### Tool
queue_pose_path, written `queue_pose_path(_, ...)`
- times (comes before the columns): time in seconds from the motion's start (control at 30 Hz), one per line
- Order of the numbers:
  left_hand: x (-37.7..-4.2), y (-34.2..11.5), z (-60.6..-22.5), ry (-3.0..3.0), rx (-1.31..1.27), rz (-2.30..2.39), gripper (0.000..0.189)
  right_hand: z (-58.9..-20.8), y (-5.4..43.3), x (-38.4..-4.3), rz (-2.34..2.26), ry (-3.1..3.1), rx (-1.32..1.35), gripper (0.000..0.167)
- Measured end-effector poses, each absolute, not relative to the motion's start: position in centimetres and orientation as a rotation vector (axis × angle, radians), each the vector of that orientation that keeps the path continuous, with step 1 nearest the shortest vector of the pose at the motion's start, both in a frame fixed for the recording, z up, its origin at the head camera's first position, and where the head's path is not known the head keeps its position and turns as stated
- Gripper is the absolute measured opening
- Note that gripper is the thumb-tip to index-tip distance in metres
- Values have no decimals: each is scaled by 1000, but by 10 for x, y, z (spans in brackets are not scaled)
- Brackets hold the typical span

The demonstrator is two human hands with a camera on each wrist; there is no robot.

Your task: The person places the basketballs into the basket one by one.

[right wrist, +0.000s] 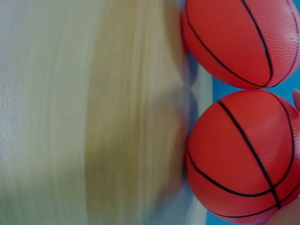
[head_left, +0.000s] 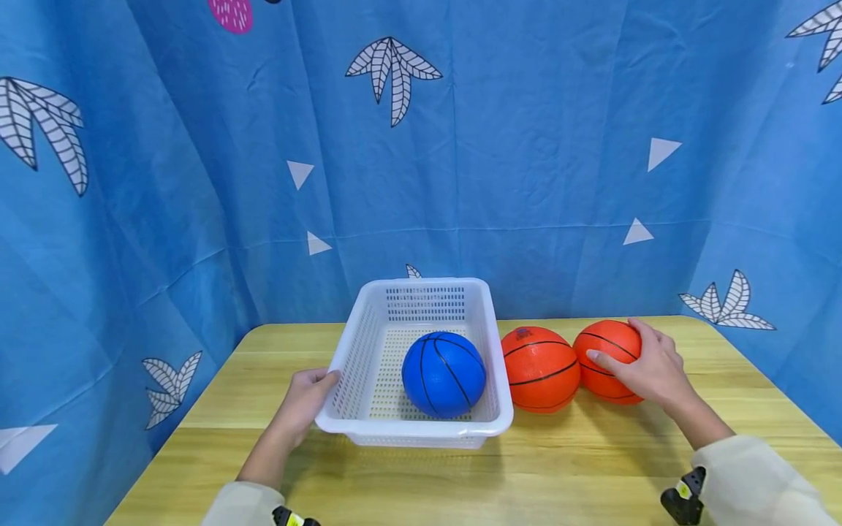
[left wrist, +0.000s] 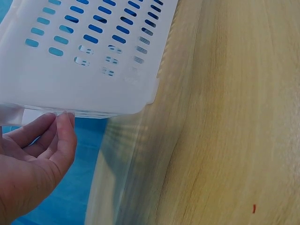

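A blue curtain (head_left: 526, 146) hung across the far side and down both sides of the table (head_left: 559, 467). The white basket (head_left: 414, 429) stood upright on the table, near the middle, its perforated walls sloping outward to a broad rim.

Inside it, in the near right part, sat the blue ball (head_left: 444, 375). Just right of the basket lay the left orange ball (head_left: 541, 369), its left edge covered by the rim; whether the two touched could not be told. The right orange ball (head_left: 601, 337) lay against it on the right, the two touching.

A pale sleeve (head_left: 756, 482) ended above the right wrist. The right hand (head_left: 658, 361) gripped the right orange ball, spread wide to its curve: the thumb lay across the near left of the ball, the fingers over its far right side.

The left hand (head_left: 309, 398) pinched the basket's left rim close to the near corner, its grip narrow, the thumb over the top. In the left wrist view the fingers were bunched together, their tips against the rim's underside.
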State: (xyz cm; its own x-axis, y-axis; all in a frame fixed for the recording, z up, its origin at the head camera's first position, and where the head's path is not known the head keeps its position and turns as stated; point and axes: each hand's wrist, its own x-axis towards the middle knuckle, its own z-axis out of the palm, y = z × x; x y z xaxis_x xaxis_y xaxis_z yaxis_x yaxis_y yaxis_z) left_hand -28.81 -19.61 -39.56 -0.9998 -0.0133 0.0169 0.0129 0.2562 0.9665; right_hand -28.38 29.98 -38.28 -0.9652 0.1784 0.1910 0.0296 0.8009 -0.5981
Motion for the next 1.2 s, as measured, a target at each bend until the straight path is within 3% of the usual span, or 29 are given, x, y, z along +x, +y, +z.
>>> queue_pose_path(0.37,-288,-196,-393,-2477,-21,-1923,37,-387,302,-288,968,-2728,-250,116)
queue_pose_path(0.9,-286,-195,-395,-2472,13,-1895,35,-394,299,-289,933,-2694,-234,105)
queue_pose_path(1.2,-287,-194,-395,-2470,8,-1889,35,-371,300,-297,902,-2618,-184,100)
